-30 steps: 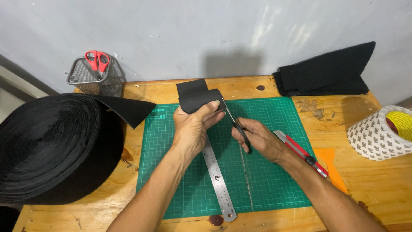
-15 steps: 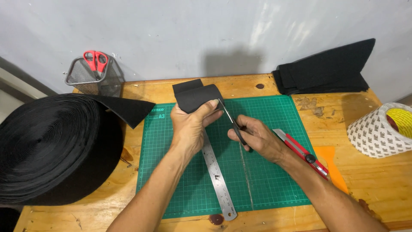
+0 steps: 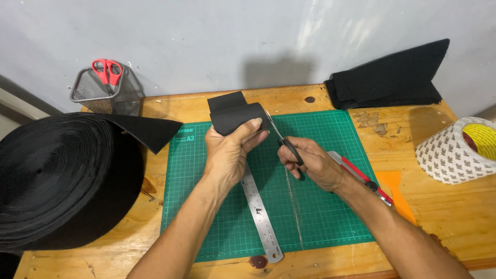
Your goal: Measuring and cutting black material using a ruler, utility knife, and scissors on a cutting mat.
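Observation:
My left hand [image 3: 227,155] grips a folded piece of black fabric strip [image 3: 235,114] and holds it up over the far edge of the green cutting mat [image 3: 336,206]. My right hand [image 3: 312,164] is closed on black-handled scissors [image 3: 283,140], whose blades point up and left to the fabric's right edge. A steel ruler [image 3: 261,217] lies on the mat below my left hand.
A big roll of black strip [image 3: 57,175] fills the left of the wooden table. A wire basket [image 3: 108,95] with red scissors stands at the back left. Stacked black pieces [image 3: 392,77] lie back right; a tape roll [image 3: 457,150], red cutter [image 3: 361,175] and orange scraper [image 3: 395,194] are at right.
My left hand has shifted the fabric a little to the left and lower. The scissors have stayed at its right edge.

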